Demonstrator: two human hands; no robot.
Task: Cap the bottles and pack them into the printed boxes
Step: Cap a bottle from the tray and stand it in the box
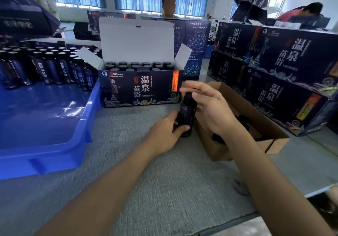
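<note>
Fingers of left hand curl round lower body of dark bottle, upright mid-tabletop, just in front of open printed box. Right hand: fingers nearly straight, resting at cap.

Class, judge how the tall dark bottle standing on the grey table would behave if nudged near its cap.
Probably tips: the tall dark bottle is narrow and upright. Once down, its round body would likely roll. Its glossy label may feel slippery, so the low grip of the left hand helps.
</note>
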